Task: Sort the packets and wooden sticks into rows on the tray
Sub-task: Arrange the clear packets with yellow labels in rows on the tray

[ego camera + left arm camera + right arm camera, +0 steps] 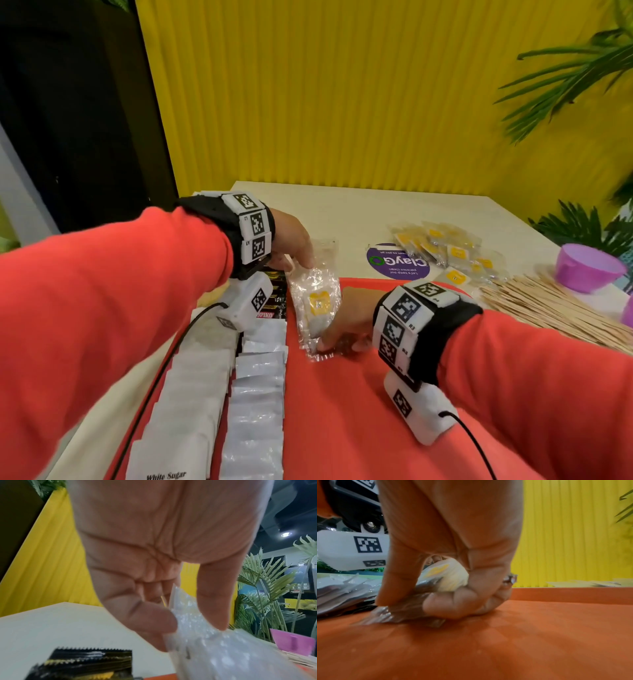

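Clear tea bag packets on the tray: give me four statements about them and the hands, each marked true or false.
1. Both hands hold the stack of clear tea bag packets. True: the left hand pinches its top, the right hand grips its bottom.
2. The stack's lower end touches the red tray. True.
3. The wooden sticks lie in a row on the tray. False: they lie beside it on the table.
4. The white sugar packets lie right of the stack. False: they lie on its left.
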Demonstrator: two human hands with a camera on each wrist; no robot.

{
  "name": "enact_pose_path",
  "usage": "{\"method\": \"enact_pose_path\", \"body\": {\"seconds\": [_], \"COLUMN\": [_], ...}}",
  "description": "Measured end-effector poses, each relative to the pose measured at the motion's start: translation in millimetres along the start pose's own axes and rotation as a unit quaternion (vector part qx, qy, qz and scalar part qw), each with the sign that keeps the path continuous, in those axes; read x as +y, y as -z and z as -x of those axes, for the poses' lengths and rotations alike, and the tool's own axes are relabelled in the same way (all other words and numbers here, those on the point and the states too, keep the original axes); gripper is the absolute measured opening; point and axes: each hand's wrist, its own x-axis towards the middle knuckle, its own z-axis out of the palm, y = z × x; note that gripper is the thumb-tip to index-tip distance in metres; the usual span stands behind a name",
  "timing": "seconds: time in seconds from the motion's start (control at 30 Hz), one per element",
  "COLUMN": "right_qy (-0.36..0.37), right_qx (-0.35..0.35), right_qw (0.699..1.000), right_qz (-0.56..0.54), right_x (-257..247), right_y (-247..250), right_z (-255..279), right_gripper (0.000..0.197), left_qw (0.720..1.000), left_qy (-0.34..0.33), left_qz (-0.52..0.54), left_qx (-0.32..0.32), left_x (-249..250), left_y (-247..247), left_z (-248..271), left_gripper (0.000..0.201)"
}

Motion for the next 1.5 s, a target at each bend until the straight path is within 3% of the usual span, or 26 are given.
{"method": "enact_pose_path", "body": {"seconds": [0.2, 0.33, 0.47, 0.87, 1.0, 1.23, 1.5], "right_qy": [-0.023, -0.025, -0.035, -0.012, -0.009, -0.013, -0.006], "right_qx": [-0.019, -0.036, -0.044, -0.017, -0.011, -0.019, -0.03], "right_qw": [0.999, 0.999, 0.998, 1.0, 1.0, 1.0, 0.999], "right_qz": [-0.026, -0.021, -0.012, -0.011, 0.015, 0.007, 0.036], "right_x": [5, 7, 6, 0, -1, -2, 3], "right_y": [-1, 1, 0, -7, -10, -9, -14], "right_z": [-5, -3, 0, 6, 9, 14, 16], "right_gripper": [0.022, 0.018, 0.027, 0.039, 0.028, 0.029, 0.035], "left_qw": [0.998, 0.983, 0.968, 0.954, 0.956, 0.951, 0.945], "left_qy": [-0.031, -0.055, -0.072, -0.071, -0.064, -0.09, -0.081], "left_qz": [-0.058, -0.171, -0.238, -0.289, -0.285, -0.289, -0.314], "left_qx": [0.012, 0.03, 0.045, 0.027, 0.028, 0.059, 0.031], "left_x": [1, 4, 7, 7, 7, 6, 8], "left_y": [0, -1, -3, -2, -2, -2, -3], "left_z": [-5, -4, -1, -4, -3, -14, -15], "left_gripper": [0.051, 0.064, 0.06, 0.053, 0.066, 0.039, 0.031]}}
